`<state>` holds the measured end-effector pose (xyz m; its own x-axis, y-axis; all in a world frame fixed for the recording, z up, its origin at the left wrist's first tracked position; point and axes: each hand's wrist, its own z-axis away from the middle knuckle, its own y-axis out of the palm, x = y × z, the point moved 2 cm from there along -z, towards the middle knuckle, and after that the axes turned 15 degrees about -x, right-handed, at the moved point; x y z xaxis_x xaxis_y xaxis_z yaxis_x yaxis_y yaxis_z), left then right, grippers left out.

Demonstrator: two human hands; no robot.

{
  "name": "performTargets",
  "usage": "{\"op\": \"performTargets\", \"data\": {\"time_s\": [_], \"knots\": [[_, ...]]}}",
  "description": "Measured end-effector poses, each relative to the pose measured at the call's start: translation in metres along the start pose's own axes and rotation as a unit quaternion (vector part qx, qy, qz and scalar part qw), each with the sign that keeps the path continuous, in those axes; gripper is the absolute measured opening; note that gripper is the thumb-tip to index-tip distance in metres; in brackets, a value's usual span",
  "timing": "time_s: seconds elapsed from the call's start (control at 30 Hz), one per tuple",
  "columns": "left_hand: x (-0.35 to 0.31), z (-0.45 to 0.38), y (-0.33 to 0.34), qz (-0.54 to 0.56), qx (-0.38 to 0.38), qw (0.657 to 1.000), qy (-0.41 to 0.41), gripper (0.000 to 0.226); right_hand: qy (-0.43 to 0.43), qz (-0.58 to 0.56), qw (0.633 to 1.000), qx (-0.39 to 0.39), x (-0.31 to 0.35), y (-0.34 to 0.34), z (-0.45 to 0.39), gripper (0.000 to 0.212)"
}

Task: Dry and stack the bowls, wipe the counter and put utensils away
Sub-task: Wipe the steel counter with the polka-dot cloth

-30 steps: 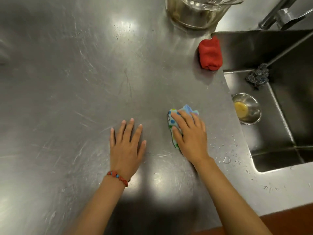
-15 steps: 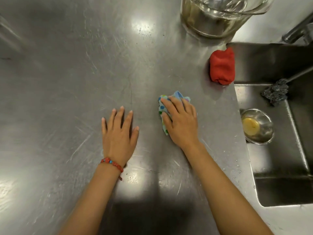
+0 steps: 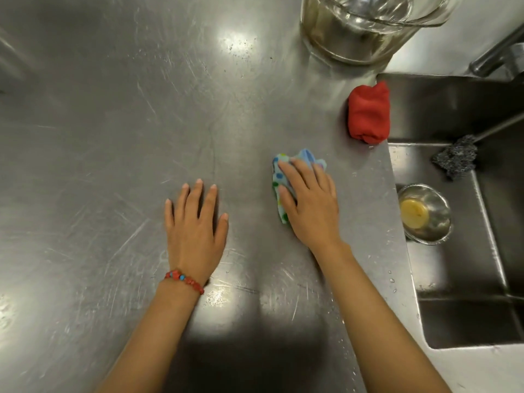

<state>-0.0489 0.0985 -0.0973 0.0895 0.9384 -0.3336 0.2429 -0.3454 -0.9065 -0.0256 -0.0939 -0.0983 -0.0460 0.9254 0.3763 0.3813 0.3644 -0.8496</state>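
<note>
My right hand (image 3: 310, 204) presses a crumpled blue cloth with coloured spots (image 3: 279, 177) flat on the steel counter (image 3: 113, 123); the cloth shows only past the fingers and thumb. My left hand (image 3: 195, 225), with a red bead bracelet at the wrist, lies palm down on the counter to the left, fingers spread, holding nothing. A stack of glass bowls (image 3: 368, 26) stands at the back edge of the counter.
A folded red cloth (image 3: 368, 113) lies by the sink corner. The sink (image 3: 465, 321) is on the right, with a small steel bowl holding something yellow (image 3: 425, 214), a steel-wool scrubber (image 3: 456, 157) and the tap (image 3: 496, 55). Water drops dot the counter near the sink.
My right hand has slid the spotted cloth away from me and leftward from the sink edge. The left hand stays flat in place. The view has shifted, so the bowls now show more.
</note>
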Motion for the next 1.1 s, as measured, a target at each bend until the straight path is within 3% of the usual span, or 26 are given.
{"op": "performTargets", "data": {"time_s": [0.1, 0.23, 0.37, 0.5, 0.7, 0.87, 1.0, 1.1], "knots": [[-0.019, 0.01, -0.001, 0.008, 0.0, 0.999, 0.043, 0.049, 0.0, -0.003, 1.0, 0.026, -0.014, -0.005, 0.001, 0.041], [-0.038, 0.025, 0.003, 0.014, 0.014, 0.995, 0.098, 0.047, 0.053, 0.007, 0.999, -0.004, -0.043, -0.013, -0.013, 0.042], [-0.037, 0.037, 0.008, 0.009, 0.027, 0.993, 0.114, 0.044, 0.128, 0.037, 0.991, -0.03, -0.078, -0.03, -0.008, 0.044], [-0.034, 0.04, 0.008, 0.007, 0.03, 0.993, 0.118, 0.047, 0.173, 0.075, 0.982, -0.024, -0.068, -0.031, 0.0, 0.044], [-0.035, 0.04, 0.004, 0.029, 0.035, 0.992, 0.114, 0.043, 0.051, 0.041, 0.998, 0.014, -0.032, -0.044, 0.066, 0.04], [-0.038, 0.057, -0.006, 0.042, 0.022, 0.989, 0.143, 0.046, 0.107, 0.056, 0.993, -0.011, -0.062, -0.067, 0.078, 0.04], [-0.034, 0.078, -0.008, 0.036, 0.031, 0.985, 0.167, 0.048, 0.197, 0.085, 0.976, -0.037, -0.046, -0.064, 0.09, 0.04], [-0.032, 0.084, -0.006, 0.023, 0.044, 0.983, 0.177, 0.049, 0.151, 0.069, 0.986, -0.01, -0.01, -0.058, 0.117, 0.04]]}}
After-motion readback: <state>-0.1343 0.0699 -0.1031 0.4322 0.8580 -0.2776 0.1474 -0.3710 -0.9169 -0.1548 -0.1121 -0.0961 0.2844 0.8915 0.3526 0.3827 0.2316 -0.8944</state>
